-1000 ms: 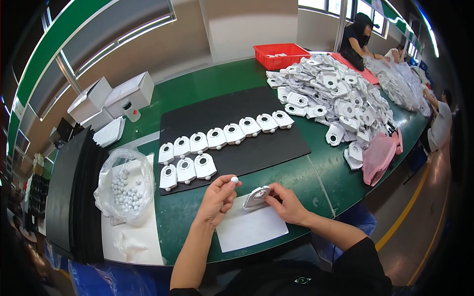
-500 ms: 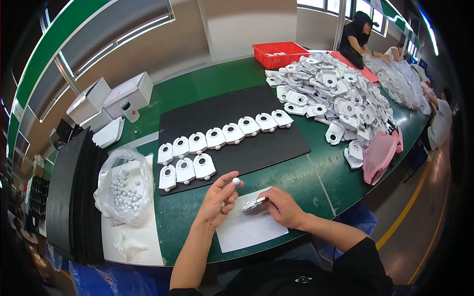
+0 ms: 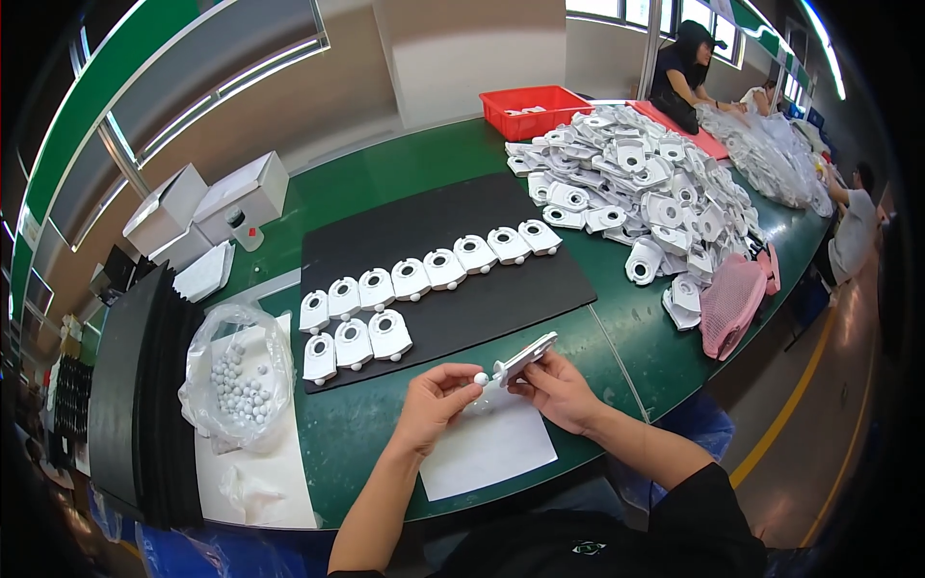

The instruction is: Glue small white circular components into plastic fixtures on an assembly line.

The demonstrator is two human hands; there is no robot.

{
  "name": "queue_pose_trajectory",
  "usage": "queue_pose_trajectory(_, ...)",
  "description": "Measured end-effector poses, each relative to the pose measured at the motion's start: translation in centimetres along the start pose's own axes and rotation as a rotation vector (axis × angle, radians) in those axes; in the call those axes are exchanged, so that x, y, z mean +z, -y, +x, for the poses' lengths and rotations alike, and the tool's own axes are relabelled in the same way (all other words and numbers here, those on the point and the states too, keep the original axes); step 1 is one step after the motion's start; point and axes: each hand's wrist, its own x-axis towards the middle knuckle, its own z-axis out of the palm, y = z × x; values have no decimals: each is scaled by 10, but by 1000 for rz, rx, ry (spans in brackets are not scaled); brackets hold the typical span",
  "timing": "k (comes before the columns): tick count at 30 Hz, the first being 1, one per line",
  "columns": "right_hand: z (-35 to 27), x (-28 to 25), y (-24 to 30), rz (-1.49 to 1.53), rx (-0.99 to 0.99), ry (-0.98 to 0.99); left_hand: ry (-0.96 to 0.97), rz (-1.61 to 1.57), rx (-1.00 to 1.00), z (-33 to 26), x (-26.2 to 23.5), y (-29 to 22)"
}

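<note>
White ball (image 3: 482,379), pinched in the left hand's (image 3: 436,403) fingertips, has been brought up to the left end of the white part (image 3: 526,359); contact cannot be told. The part has been raised, pinched by the right hand (image 3: 564,393). Both are now roughly aligned above the near paper sheet (image 3: 493,451).

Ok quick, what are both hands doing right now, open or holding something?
Left hand: closed, pinching a small round white ball.
Right hand: closed, holding a flat white plastic-looking part.
</note>
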Motion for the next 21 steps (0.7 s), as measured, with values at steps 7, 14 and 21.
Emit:
queue_pose_trajectory(7, 0, -2, -2, -24, -12, 9, 56, 1, 25, 4, -2, 7)
queue_pose_trajectory(14, 0, 1, -2, -51, -42, 7, 21, 14, 59, 3, 0, 8)
queue_pose_trajectory(21, -1, 0, -2, -75, -43, 3, 6, 1, 69, 4, 1, 9)
